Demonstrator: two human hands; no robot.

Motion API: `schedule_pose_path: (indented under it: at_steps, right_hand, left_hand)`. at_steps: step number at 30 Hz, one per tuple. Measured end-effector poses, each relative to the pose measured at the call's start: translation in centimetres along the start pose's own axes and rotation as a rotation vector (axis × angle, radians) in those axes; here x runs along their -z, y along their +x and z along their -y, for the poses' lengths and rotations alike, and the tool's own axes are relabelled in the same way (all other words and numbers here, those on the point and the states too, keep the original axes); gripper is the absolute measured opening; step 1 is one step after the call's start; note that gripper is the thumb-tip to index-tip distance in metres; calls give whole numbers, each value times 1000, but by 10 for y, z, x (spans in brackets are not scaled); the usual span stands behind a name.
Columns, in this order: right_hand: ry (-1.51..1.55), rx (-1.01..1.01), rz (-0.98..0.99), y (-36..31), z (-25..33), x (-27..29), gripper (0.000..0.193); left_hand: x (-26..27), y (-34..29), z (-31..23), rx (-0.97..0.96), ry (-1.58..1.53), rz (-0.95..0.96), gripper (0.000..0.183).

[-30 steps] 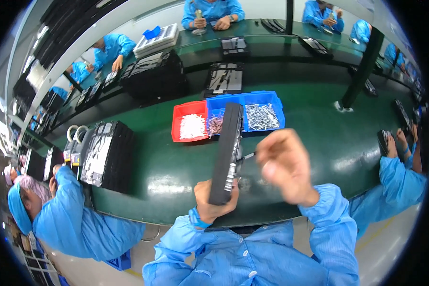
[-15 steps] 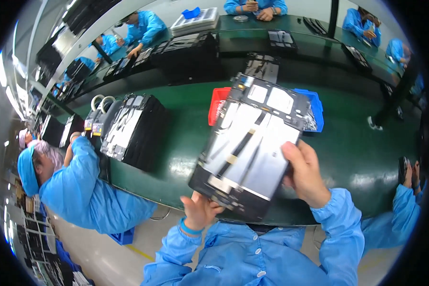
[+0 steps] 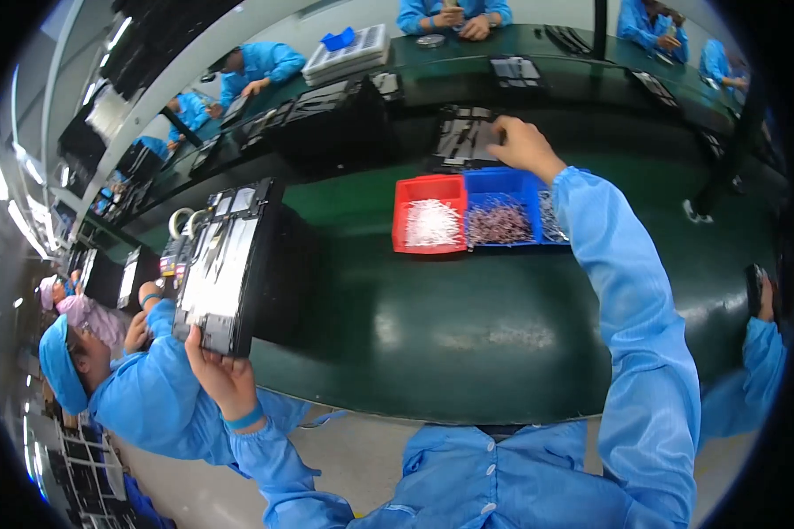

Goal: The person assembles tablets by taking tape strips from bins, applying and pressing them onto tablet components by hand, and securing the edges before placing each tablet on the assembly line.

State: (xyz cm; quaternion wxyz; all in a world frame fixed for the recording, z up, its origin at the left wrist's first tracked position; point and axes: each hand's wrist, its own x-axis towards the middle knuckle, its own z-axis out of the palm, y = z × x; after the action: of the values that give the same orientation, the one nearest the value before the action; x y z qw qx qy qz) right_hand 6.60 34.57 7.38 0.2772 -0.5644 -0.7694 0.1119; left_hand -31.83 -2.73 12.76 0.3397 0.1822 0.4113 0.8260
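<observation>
At the left, my left hand (image 3: 224, 379) is closed on the near end of an opened tablet assembly (image 3: 219, 264), thumb on top and fingers below the edge. The assembly is a black frame with silver panels, tilted on top of a black stack (image 3: 278, 273). My right arm stretches forward over the parts bins. The fingers of my right hand (image 3: 528, 146) are bent around the right edge of a second tablet assembly (image 3: 460, 141), which lies on the black strip beyond the bins. Its fingertips are partly hidden.
A red bin (image 3: 428, 187) of small white pieces adjoins blue bins (image 3: 500, 182) of brownish and silvery pieces on the green table (image 3: 397, 353). Tape rolls (image 3: 182, 220) stand behind the stack. A co-worker (image 3: 141, 388) sits close at left; others work across the table.
The tablet assembly both hands held over the table has moved left onto the stack, with my left hand still on it. My right hand has let go and reached forward to the second assembly.
</observation>
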Motion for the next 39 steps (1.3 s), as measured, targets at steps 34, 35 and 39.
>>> schedule_pose_path:
  at_steps: [34, 35, 39]
  right_hand:
    - [1270, -569, 152, 61, -14, -37, 26]
    - [1286, -609, 70, 64, -21, -40, 17]
    - [1241, -641, -94, 27, 11, 0, 22]
  left_hand:
    - [46, 52, -3, -695, 1256, -173, 57]
    - [21, 30, 7, -773, 1138, -95, 52]
    - [-43, -24, 71, -546, 1184, 355, 17]
